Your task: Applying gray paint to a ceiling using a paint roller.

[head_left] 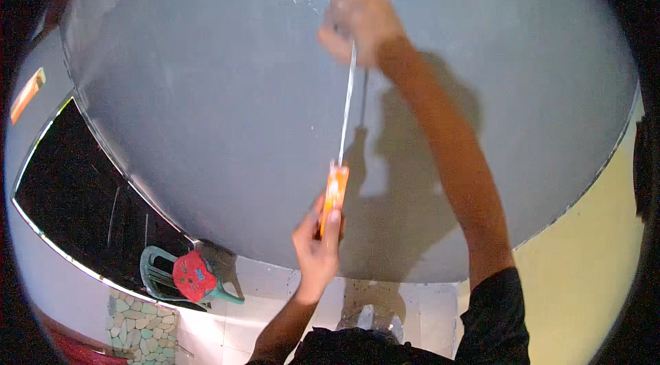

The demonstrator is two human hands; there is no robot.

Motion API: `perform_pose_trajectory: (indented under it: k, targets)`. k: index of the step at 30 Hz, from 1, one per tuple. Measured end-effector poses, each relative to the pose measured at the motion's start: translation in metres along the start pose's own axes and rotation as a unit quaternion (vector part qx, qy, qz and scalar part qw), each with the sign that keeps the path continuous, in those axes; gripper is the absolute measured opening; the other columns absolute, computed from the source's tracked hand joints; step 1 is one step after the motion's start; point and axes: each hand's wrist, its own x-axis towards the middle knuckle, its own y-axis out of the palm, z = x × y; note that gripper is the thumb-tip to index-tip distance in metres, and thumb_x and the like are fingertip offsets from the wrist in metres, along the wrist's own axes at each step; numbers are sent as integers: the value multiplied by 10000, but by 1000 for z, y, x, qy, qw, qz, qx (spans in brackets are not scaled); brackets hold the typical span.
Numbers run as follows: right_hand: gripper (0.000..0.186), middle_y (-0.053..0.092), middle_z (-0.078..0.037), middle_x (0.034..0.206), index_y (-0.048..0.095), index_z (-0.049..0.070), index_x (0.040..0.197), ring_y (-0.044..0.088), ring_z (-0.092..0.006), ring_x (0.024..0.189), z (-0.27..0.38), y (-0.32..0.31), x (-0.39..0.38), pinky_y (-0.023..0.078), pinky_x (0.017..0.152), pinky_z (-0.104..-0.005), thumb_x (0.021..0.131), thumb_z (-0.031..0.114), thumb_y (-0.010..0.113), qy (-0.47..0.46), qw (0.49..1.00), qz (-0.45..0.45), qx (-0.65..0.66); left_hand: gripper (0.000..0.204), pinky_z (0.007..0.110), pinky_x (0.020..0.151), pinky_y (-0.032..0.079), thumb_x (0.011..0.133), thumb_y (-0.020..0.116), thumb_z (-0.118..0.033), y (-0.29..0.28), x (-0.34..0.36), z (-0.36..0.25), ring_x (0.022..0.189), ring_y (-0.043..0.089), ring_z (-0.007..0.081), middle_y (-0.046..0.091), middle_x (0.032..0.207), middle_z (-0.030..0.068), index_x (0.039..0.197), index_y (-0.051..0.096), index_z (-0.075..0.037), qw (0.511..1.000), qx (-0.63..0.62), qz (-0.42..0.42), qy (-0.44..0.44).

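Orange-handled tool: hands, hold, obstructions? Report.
Left hand gripping orange handle. Right hand at upper end of visible shaft, blurred, grip unclear. Chair low left, away from both hands.

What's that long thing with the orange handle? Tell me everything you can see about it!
It's a long, thin tool, perhaps a screwdriver. Its chunky orange handle looks like plastic, paler near the top. A straight, pale, metal-looking shaft rises from it, leaning slightly right, in front of the grey wall. The left hand grips the handle's lower part. The shaft's upper end disappears at the blurry right hand, so its tip can't be seen.
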Motion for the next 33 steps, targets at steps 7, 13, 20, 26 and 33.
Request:
perform_pose_trajectory:
  k: [7, 13, 20, 26, 33]
  targets:
    - [248, 624, -78, 717, 693, 75, 680, 544, -240, 779, -7, 5, -14, 429, 780, -416, 735, 317, 702, -7, 998, -34, 45, 385, 175, 510, 300, 989, 542, -133, 8, 3, 15, 596, 387, 14, 476, 726, -66, 1347, 524, 5, 999, -22, 21, -14]
    - [210, 552, -67, 689, 616, 88, 624, 510, -244, 759, 109, 34, -121, 431, 794, -403, 632, 261, 734, 16, 993, -73, 93, 375, 213, 445, 318, 968, 594, -335, -35, -89, 117, 508, 409, 45, 496, 640, -20, 1120, 631, 6, 995, -14, -22, -100]
    - [211, 517, -53, 686, 580, 92, 632, 512, -230, 740, 89, 32, -96, 436, 836, -409, 606, 235, 734, 70, 984, -57, 154, 418, 213, 473, 329, 989, 557, -288, -47, -63, 114, 540, 417, 33, 523, 683, -31, 1271, 577, 20, 999, 43, -8, -19]
    - [195, 534, -49, 697, 579, 91, 648, 517, -216, 730, 97, 36, -112, 441, 813, -407, 642, 220, 726, 82, 979, -66, 172, 404, 215, 445, 340, 978, 562, -348, -36, -71, 111, 520, 419, 49, 503, 673, -6, 1164, 576, 9, 999, 35, 4, -33]
    - [185, 502, -35, 682, 555, 95, 644, 476, -198, 647, 201, 44, -199, 418, 688, -372, 621, 208, 701, 141, 954, -78, 251, 446, 225, 487, 335, 984, 523, -434, -80, -158, 161, 551, 402, 50, 477, 694, -14, 1173, 491, -31, 973, 60, 99, -200]
